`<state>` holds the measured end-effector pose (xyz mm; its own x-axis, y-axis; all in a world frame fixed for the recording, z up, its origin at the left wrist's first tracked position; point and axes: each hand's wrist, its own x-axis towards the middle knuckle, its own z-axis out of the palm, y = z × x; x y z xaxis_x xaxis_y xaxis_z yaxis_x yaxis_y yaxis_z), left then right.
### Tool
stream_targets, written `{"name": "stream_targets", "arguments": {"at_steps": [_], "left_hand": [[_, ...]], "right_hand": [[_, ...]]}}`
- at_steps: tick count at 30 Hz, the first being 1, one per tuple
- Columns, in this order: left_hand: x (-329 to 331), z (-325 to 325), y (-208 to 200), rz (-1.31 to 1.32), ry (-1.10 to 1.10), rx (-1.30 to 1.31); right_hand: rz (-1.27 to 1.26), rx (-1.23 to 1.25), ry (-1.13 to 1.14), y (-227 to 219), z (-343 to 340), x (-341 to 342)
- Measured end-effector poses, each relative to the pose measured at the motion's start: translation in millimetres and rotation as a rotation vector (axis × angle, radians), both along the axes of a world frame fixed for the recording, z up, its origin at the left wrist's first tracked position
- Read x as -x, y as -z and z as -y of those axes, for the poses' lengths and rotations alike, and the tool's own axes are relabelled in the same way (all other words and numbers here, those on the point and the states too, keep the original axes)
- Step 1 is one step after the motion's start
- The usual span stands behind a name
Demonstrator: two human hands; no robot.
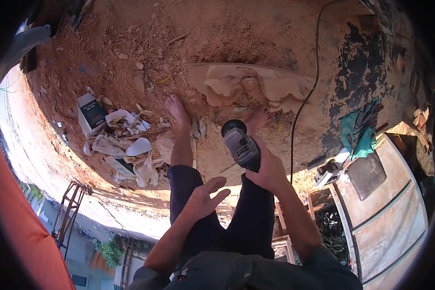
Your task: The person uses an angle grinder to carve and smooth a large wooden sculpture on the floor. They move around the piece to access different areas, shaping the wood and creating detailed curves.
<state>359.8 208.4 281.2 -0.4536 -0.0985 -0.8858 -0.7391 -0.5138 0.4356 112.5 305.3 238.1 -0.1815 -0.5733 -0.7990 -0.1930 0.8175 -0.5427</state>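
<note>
My right hand [269,168] is wrapped round the rear of a grey-and-black handheld power tool [240,146]. A round black knob or head sits at its far end; its exact kind is unclear. The tool is up in front of my right leg. My left hand [204,198] hovers above my lap, holding nothing, its thumb apart from the fingers. Beyond the tool, a carved piece of pale wood [256,84] with scrolled, wavy relief lies on the ground, apart from both hands. My right foot [259,117] is close to its near edge.
Left of my left foot [178,108] is a heap of crumpled wrapping [147,166] with an open box [90,115]. A black cable [316,63] crosses the ground on the right. Farther right lie a green cloth [358,128] and a pale panel [389,212]. Wood shavings cover the reddish ground.
</note>
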Motion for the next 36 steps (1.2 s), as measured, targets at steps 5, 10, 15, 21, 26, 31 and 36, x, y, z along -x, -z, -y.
{"name": "stream_targets", "arguments": {"at_steps": [5, 10, 15, 21, 26, 31, 36], "left_hand": [[27, -13, 135, -0.060, -0.313, -0.201], [23, 14, 233, -0.041, -0.511, -0.057], [46, 46, 248, -0.057, -0.593, 0.030], [34, 62, 313, 0.151, -0.484, 0.518], [-8, 114, 450, 0.699, -0.541, 1.010], [-11, 112, 457, 0.721, -0.462, 0.987], [-7, 114, 451, 0.736, -0.447, 0.974]], "right_hand": [[-0.041, 0.071, -0.048, 113, 31, -31], [-0.083, 0.242, 0.099, 183, 58, -76], [-0.079, 0.305, 0.191, 217, 78, -91], [0.041, 0.208, 0.348, 219, 79, -85], [0.035, 0.140, 0.234, 208, 63, -67], [0.060, 0.097, 0.220, 204, 59, -53], [0.079, -0.017, 0.221, 188, 39, -36]]}}
